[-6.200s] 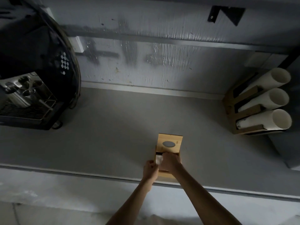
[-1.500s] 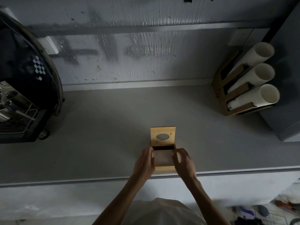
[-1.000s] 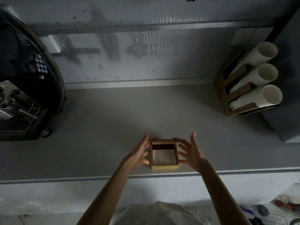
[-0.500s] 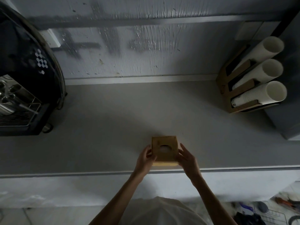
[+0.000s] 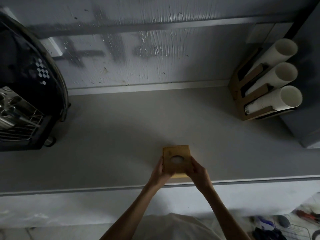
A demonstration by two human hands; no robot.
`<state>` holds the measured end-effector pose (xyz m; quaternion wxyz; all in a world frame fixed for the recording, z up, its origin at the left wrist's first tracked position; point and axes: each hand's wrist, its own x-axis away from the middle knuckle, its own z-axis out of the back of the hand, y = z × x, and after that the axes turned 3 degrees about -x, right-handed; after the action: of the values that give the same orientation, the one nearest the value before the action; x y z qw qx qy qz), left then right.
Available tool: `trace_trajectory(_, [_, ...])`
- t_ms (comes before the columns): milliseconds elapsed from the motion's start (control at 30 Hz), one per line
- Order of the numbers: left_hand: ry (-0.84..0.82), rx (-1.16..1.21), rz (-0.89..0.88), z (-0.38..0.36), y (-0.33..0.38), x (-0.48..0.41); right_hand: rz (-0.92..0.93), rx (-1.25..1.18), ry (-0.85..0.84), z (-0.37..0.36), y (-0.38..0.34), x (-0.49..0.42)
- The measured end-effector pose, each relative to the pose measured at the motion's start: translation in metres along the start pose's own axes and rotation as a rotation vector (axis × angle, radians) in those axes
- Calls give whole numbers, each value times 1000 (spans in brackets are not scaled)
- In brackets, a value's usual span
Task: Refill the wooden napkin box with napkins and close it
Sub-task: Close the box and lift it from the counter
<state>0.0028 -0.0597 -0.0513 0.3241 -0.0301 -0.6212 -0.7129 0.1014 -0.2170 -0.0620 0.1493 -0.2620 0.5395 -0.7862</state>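
The wooden napkin box [image 5: 176, 151] stands on the grey counter [image 5: 121, 135] near its front edge, lid down flat on top. White napkin [image 5: 177, 159] shows through the oval hole in the lid. My left hand [image 5: 160, 172] presses against the box's left side and near corner. My right hand [image 5: 197, 170] grips the right side, fingers along the wall. The near part of the box is hidden by both hands.
A black espresso machine [image 5: 26, 94] with a metal drip grate fills the left. A wooden holder with three white cup stacks [image 5: 270, 84] leans at the back right beside a grey cabinet [image 5: 308, 84]. The wall runs along the counter's far edge.
The lid stood upright 1.5 s ago with the napkins exposed; it is now down on the box. Both hands went from spread apart beside the box to clasping its sides.
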Motion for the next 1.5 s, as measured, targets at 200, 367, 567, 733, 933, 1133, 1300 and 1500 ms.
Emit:
trace_trajectory(200, [-97,-297,-138,-37,48,-14,71,174,41,58,-4,-8])
trace_trajectory(367, [-96,-517,-207,-81,62,-46,49,313,132,89,1,-25])
trace_trajectory(567, [39,-645,-187,-104,66,-69,20,392,142,102,9,-55])
trace_trajectory(733, [114,-685,-155,-102,98,-138,28,392,153,121,-6,-133])
trace_trajectory(933, [223,-747,-156,-95,145,-259,103,388,155,136,-20,-270])
trace_trajectory(1133, [279,-742,-251,-82,167,-347,260,308,221,140,-16,-367])
trace_trajectory(1300, [301,-747,-247,-75,193,-406,215,270,151,143,-14,-443])
trace_trajectory(1500, [320,-692,-309,-72,193,-415,271,209,173,146,-17,-447])
